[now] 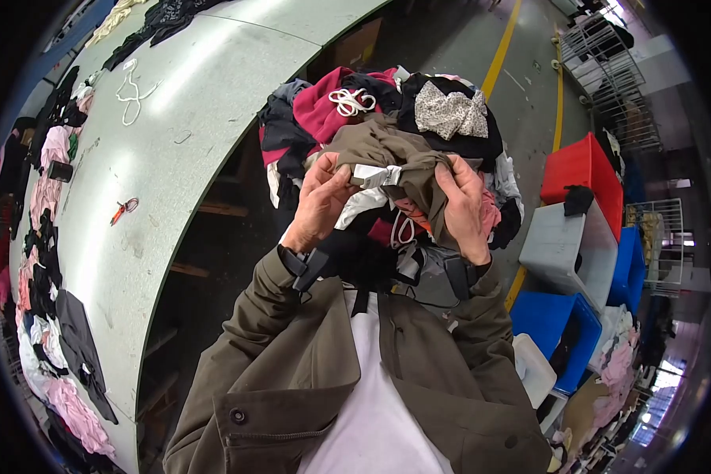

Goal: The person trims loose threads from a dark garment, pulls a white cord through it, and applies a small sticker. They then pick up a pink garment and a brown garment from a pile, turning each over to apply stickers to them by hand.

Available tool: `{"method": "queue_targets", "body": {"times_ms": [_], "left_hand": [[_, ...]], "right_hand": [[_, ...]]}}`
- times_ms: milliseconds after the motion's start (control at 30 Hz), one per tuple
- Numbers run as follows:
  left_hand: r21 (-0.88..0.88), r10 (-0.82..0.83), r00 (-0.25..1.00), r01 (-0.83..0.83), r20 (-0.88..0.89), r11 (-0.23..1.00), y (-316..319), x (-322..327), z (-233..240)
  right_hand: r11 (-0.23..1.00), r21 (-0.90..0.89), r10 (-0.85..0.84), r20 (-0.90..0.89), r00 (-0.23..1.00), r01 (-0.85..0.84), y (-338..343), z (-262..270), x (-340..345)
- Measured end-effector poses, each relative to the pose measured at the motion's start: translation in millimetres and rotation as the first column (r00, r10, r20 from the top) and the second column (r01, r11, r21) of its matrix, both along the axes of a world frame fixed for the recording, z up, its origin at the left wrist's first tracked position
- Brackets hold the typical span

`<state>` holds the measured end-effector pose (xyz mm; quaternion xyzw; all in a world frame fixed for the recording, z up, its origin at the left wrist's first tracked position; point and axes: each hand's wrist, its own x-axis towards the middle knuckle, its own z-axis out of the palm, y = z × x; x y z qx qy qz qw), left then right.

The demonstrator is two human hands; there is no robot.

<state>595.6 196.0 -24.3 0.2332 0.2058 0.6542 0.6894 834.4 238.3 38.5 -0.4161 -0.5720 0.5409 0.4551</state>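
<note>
An olive-brown garment (pixel 385 139) is stretched between my two hands, above a big heap of mixed clothes. My left hand (pixel 326 198) pinches its edge between thumb and fingers, beside a white label (pixel 377 176) sewn inside. My right hand (pixel 465 201) grips the same edge on the other side, and the cloth hangs down next to it. Behind it in the heap lie a crimson garment (pixel 317 112) with a white drawstring (pixel 351 102) and a speckled cream cloth (pixel 450 111). The lower part of the garment is partly hidden among the other clothes.
A long grey-green table (pixel 172 118) curves along the left, bearing orange-handled snips (pixel 118 213), a white cord (pixel 131 98) and rows of clothes. To the right stand a red bin (pixel 575 169), a grey bin (pixel 551 243), blue bins (pixel 542 314) and a wire cage trolley (pixel 610 77).
</note>
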Motion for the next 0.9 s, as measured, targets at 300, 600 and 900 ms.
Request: {"method": "queue_targets", "body": {"times_ms": [300, 600, 900], "left_hand": [[0.090, -0.067, 0.996, 0.072, -0.055, 0.993, -28, 28, 14], [0.176, -0.198, 0.954, 0.240, -0.228, 0.955, -59, 52, 24], [0.290, -0.132, 0.882, 0.286, -0.452, 0.913, -70, 57, 13]], "right_hand": [[0.995, -0.096, -0.069, -0.510, 0.858, 0.023, -24, -4, 5], [0.966, -0.244, -0.220, -0.616, 0.756, 0.083, -44, -20, 16], [0.894, -0.439, -0.386, -0.652, 0.653, 0.090, -61, -40, 6]]}}
